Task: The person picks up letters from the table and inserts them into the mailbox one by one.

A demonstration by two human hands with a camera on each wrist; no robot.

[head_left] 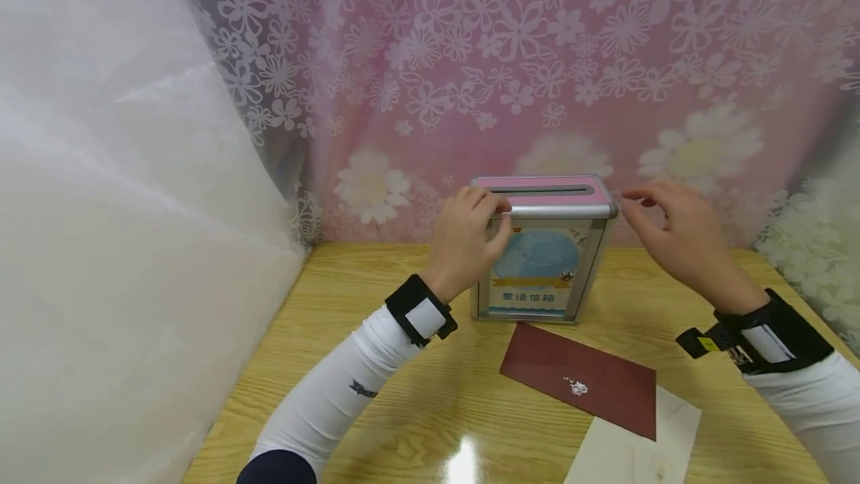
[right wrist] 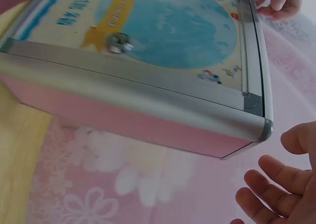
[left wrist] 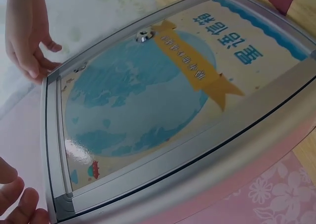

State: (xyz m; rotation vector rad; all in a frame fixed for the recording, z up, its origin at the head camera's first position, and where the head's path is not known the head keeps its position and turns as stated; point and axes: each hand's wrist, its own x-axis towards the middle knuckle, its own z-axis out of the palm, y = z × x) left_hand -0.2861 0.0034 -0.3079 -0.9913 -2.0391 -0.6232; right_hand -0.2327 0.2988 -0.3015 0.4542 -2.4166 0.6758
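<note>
A silver-framed letter box (head_left: 537,252) with a pink top and a long slot (head_left: 540,190) stands upright on the table. Its front panel shows a blue globe, an orange ribbon and Chinese characters. My left hand (head_left: 466,234) is at the box's top left, loosely bent fingertips right at the upper front edge. Off the top right corner is my right hand (head_left: 681,234), its fingers spread and apart from the box in the right wrist view. A small metal lock (right wrist: 119,43) sits on the front panel near one side.
In front of the box a dark red envelope (head_left: 578,379) lies partly over a pale card or envelope (head_left: 645,439) on the wooden table (head_left: 376,394). Behind hangs a pink flowered curtain (head_left: 470,58). A white sheet (head_left: 121,208) hangs on the left.
</note>
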